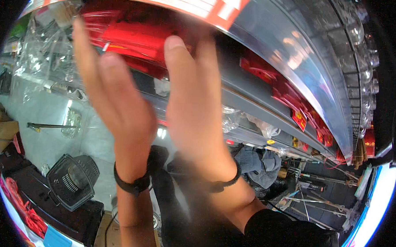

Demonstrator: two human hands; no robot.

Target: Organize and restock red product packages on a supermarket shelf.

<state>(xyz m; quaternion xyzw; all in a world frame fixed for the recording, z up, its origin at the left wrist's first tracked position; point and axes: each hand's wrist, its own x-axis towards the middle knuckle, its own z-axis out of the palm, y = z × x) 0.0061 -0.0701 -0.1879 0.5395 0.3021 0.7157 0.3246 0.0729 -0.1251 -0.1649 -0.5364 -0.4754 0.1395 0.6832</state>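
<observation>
Gripping looks loose: you are holding your left hand (126, 107) and right hand (192, 110) open, fingers stretching upward and thumbs standing off from them, and neither is visibly closing around anything. Blur is softening both hands, so I cannot tell whether you are touching the red packets (135, 41). They are lying between your hands on the grey shelf (252, 101), just beside the orange-and-white label strip (181, 5) crossing the top of the view.

Slipping looks like the main risk. The packets are shining as slick plastic would, so if you are pressing only at their ends, the middle ones could be bowing out and dropping toward the pale floor (91, 132). Your right fingers are pointing up close to that strip; lifting too steeply could be catching your knuckles or a packet on its edge. On the left, clear plastic wrapping (46, 50) is crowding near your fingertips, and a wide sweep could be snagging it and dragging it along.
</observation>
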